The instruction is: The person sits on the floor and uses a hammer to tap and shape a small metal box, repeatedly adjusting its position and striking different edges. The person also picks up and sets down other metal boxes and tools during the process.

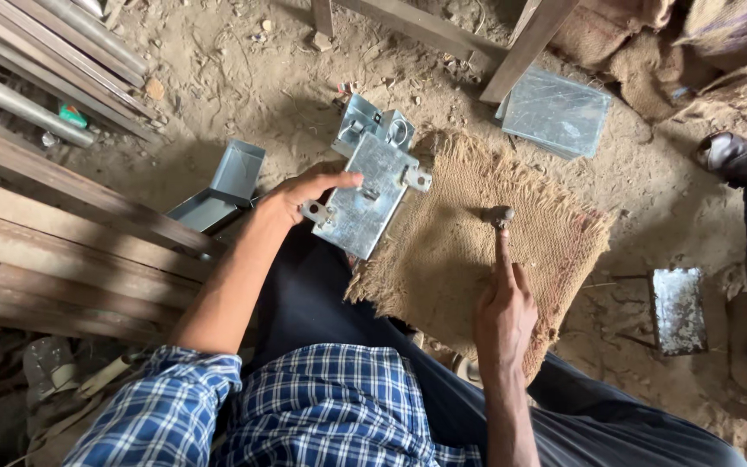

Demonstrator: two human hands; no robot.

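Gripping a flat, galvanised sheet-metal box with small tabbed ears (365,201) near the centre of the frame, the person's left hand (300,195) closes over its near-left edge, thumb laid across the top face, and holds it tilted at the upper-left corner of a frayed square of brown burlap sacking (486,259). The right hand (505,316), lower right of centre, is wrapped round the handle of a small round-headed hammer (499,215), forefinger stretched along the shaft, with the head resting on or just above the sacking, apart from the box.

The work appears to be at the shaping stage, the box steadied between blows. The next stroke, by this reading, calls for the box to be settled flat on the sacking and the hammer aimed at a tab, well away from the holding thumb.

Just beyond the box, towards the top of the frame, lie smaller bent metal fittings (373,121). An open grey sheet-metal tray (222,186) sits to the left on the sandy floor, a stack of flat shiny metal sheets (555,111) at upper right, and a worn rectangular metal block (678,310) at right. Timber planks (62,251) line the left edge; another person's sandalled foot (732,157) shows at far right.
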